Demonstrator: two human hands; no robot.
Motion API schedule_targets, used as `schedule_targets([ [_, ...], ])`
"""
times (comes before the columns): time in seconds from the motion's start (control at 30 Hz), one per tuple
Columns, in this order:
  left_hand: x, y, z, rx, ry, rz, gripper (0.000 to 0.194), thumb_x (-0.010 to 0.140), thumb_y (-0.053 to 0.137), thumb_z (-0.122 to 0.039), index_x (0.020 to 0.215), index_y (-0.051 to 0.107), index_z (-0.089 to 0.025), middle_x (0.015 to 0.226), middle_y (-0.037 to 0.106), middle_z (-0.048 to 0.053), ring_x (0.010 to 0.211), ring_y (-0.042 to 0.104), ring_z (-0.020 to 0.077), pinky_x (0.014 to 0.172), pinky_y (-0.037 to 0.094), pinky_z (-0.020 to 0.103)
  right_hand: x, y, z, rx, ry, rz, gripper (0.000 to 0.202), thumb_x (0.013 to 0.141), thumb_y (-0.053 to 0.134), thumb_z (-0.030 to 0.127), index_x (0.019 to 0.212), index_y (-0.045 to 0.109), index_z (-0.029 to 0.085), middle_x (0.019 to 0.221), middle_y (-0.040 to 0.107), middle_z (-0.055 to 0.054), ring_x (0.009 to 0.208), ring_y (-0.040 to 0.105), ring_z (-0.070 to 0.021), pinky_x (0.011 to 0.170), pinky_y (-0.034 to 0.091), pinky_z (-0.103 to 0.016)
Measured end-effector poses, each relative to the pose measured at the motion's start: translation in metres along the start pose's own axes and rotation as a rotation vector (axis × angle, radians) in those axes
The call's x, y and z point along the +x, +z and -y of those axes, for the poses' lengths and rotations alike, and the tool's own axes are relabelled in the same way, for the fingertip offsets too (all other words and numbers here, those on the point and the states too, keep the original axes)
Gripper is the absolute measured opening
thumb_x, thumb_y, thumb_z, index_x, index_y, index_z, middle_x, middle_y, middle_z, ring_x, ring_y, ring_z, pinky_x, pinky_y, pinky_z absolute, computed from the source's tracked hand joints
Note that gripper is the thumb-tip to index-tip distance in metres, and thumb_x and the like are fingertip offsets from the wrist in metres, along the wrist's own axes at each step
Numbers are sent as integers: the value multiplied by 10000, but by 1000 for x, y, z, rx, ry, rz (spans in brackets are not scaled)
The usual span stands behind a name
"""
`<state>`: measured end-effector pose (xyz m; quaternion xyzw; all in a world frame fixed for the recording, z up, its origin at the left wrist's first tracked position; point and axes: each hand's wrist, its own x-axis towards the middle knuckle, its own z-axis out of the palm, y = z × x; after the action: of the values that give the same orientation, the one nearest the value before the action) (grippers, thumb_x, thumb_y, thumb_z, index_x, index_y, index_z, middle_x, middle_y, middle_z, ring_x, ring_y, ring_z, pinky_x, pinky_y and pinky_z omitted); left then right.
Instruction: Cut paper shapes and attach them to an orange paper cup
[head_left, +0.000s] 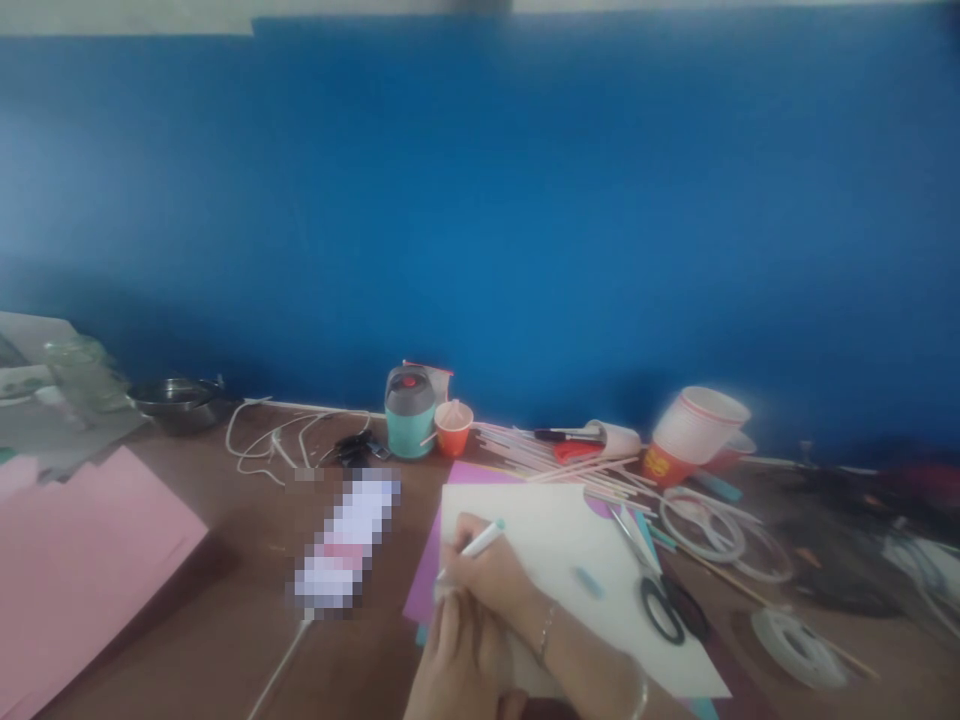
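Observation:
A white sheet of paper (532, 510) lies on top of purple paper (424, 570) on the brown table. Closed around a white pen with a teal end (484, 538) is my right hand (499, 580), its tip end held low at the sheet's left side. Just below it, my left hand (457, 655) rests on the sheet with fingers stretched forward. A small light-blue piece, perhaps a cap (589, 582), lies right of my right wrist. Black-handled scissors (664, 605) rest across the sheet's right part.
Left stand pink sheets (112, 560), a blurred-out phone (349, 540) on a cable and a metal bowl (176, 400). Behind are a teal container (410, 415), an orange cup (454, 430) and several thin sticks (517, 450). Stacked paper cups (694, 430) and a tape roll (799, 645) are right.

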<state>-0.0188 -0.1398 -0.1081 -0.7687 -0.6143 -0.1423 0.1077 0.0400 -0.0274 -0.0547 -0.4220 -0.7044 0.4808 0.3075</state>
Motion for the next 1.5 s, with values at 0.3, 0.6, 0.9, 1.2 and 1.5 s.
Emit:
schedule_targets([
  [0.3, 1, 10, 0, -29, -33, 34, 630, 697, 606, -324, 1268, 501, -80, 1283, 525, 185, 1188, 437, 384, 923, 419, 460, -2, -1, 4, -14, -1, 50, 180, 645, 530, 184, 548, 379, 199, 498, 378, 74, 494, 337, -79, 453, 261, -195],
  [0.6, 0, 10, 2, -37, -11, 42, 601, 736, 574, -313, 1281, 475, -80, 1267, 531, 178, 1164, 446, 371, 916, 410, 472, -2, -1, 5, -61, -7, 36, 172, 646, 529, 181, 546, 390, 196, 503, 386, 72, 502, 349, -82, 462, 269, -193],
  [0.9, -1, 5, 1, 2, 14, 6, 528, 759, 555, -276, 1240, 504, -64, 1197, 569, 180, 1139, 450, 351, 919, 389, 464, -1, 0, 5, -71, -14, -12, 199, 645, 522, 179, 534, 358, 203, 479, 331, 86, 489, 314, -78, 451, 245, -196],
  [1.2, -2, 1, 0, -17, -10, 33, 513, 771, 568, -278, 1238, 506, -74, 1214, 554, 181, 1156, 425, 347, 929, 377, 455, 0, 1, 5, -100, 0, -70, 209, 653, 508, 190, 531, 340, 208, 474, 313, 87, 485, 319, -82, 448, 246, -202],
  [1.5, 2, -1, -1, -8, -19, 96, 541, 750, 603, -332, 1221, 535, -76, 1239, 550, 191, 1149, 446, 357, 922, 403, 456, 1, 2, 2, -63, 18, -98, 207, 656, 505, 186, 539, 336, 209, 476, 318, 87, 488, 322, -81, 443, 251, -199],
])
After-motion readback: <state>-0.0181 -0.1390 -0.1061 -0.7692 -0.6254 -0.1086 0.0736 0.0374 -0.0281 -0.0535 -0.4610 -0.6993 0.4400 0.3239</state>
